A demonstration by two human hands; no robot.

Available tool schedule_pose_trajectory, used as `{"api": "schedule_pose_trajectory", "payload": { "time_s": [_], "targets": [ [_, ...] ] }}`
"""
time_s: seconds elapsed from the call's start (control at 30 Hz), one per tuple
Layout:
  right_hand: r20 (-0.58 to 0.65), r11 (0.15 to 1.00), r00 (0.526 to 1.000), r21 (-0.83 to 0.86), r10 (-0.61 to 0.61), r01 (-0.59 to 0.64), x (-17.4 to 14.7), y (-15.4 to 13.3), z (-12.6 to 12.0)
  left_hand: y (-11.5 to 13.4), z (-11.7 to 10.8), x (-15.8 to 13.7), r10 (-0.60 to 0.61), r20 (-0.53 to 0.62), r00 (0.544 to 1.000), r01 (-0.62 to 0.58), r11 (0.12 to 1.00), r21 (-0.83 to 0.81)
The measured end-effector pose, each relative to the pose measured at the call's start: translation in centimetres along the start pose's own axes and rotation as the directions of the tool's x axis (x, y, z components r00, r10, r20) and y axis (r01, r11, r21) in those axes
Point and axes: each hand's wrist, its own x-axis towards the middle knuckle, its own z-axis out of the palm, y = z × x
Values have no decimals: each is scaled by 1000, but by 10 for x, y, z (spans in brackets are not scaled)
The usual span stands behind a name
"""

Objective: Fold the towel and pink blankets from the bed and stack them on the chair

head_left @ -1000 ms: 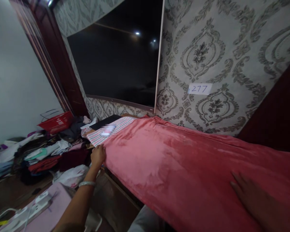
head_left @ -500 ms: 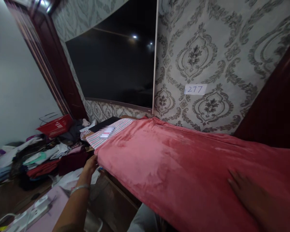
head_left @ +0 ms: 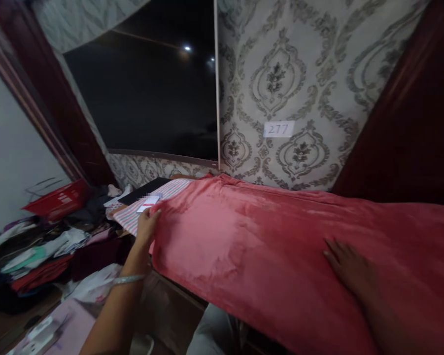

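Observation:
A large pink-red plush cloth lies spread over a surface in front of me. My left hand, a bangle on its wrist, pinches the cloth's left edge between thumb and fingers and lifts it a little. My right hand rests palm down on the cloth with its fingers stretched out. A striped cloth sticks out at the far left end. On it lies a small flat white and red item, partly blurred, close to my left fingertips.
Heaped clothes and a red basket are at the left. A white power strip sits on a pink surface at lower left. A black flat panel lies behind the striped cloth. A large television hangs on the patterned wall.
My left hand has moved up along the cloth's left edge and raised it. My right hand still lies flat on the cloth. The view has shifted to the right.

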Motion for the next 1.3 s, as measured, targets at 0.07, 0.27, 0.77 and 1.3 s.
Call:
{"api": "schedule_pose_trajectory", "payload": {
  "time_s": [0.07,0.27,0.77,1.3],
  "targets": [
    [47,999,998,-38,35,-33,-2,-13,-19,26,48,-22,127,183,975,-134,991,28],
    [102,995,990,-40,95,-91,-4,-36,-51,42,158,-129,359,758,544,-468,880,-80],
    [160,991,978,11,132,-136,-2,-38,-61,0,177,-169,263,810,524,-563,821,98],
    [109,994,988,-15,105,-104,-4,-32,-49,36,-22,-39,34,-68,997,-21,983,183]
  ]
}}
